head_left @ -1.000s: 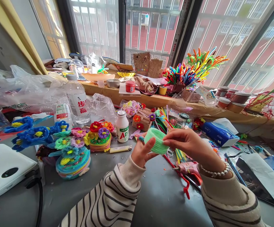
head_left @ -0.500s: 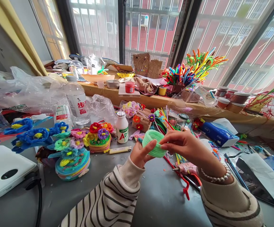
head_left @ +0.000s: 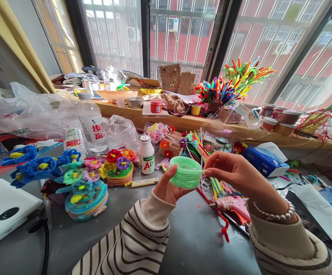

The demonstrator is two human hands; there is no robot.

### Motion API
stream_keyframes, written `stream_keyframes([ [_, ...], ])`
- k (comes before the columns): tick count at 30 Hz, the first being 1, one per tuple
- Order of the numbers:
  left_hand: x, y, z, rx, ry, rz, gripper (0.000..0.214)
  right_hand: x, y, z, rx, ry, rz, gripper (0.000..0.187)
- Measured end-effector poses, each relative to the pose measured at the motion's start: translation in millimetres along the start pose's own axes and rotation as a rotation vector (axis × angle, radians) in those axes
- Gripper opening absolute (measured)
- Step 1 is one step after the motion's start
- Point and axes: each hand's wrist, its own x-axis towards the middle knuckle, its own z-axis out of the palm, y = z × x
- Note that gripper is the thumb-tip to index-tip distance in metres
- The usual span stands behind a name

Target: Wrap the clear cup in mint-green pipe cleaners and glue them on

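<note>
My left hand (head_left: 166, 187) is wrapped round a light green ringed cup (head_left: 185, 172), its thumb on the near left side. The cup is held above the table with its round mouth facing up. Close to the cup's right edge, my right hand (head_left: 226, 168) pinches thumb and forefinger together. A thin pale strand seems to run from the cup to those fingertips, too small to name. Beyond and below the right hand lie scissors (head_left: 205, 185), a pink glue gun (head_left: 231, 204) and a red pipe cleaner (head_left: 225, 229).
A white bottle (head_left: 147, 154) stands left of the cup, behind a lighter (head_left: 144, 182). Pipe-cleaner flower pots (head_left: 87, 198) and a white box (head_left: 9, 210) with a black cable sit farther left. A blue tissue pack (head_left: 265, 162) lies right. Pipe-cleaner bundles (head_left: 220, 91) crowd the windowsill.
My right hand has drawn away to the right from the cup's edge. In my left hand the cup has tipped more upright, so its side rings show.
</note>
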Motion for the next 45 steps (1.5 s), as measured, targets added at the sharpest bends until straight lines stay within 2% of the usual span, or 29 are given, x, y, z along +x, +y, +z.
stream_keyframes([
  [6, 3, -3, -5.9, -0.027, -0.144, -0.073, 0.049, -4, -3, -3, 0.049, -0.053, -0.001, 0.02],
  [11, 2, -3, -10.3, -0.076, -0.303, -0.16, 0.047, -7, -6, -6, 0.079, -0.071, -0.033, 0.017],
  [17, -2, -1, -6.2, -0.072, -0.403, -0.189, 0.051, -8, -7, -9, 0.077, -0.093, -0.093, 0.013],
  [26, -11, 2, 5.5, 0.033, -0.495, -0.345, 0.059, -13, -16, -7, 0.025, -0.121, -0.229, 0.01],
  [32, -12, 2, 9.4, 0.043, -0.45, -0.319, 0.06, -16, -19, -11, -0.014, -0.134, -0.303, 0.012],
  [41, -7, 4, -11.1, -0.023, -0.346, -0.112, 0.058, -21, -18, -17, -0.099, -0.192, -0.25, 0.015],
  [43, -7, 4, -10.2, -0.033, -0.26, -0.042, 0.055, -25, -21, -18, -0.132, -0.098, -0.248, 0.011],
  [45, -6, 5, -6.7, -0.038, -0.132, 0.07, 0.046, -30, -26, -18, -0.219, 0.188, -0.278, 0.006],
])
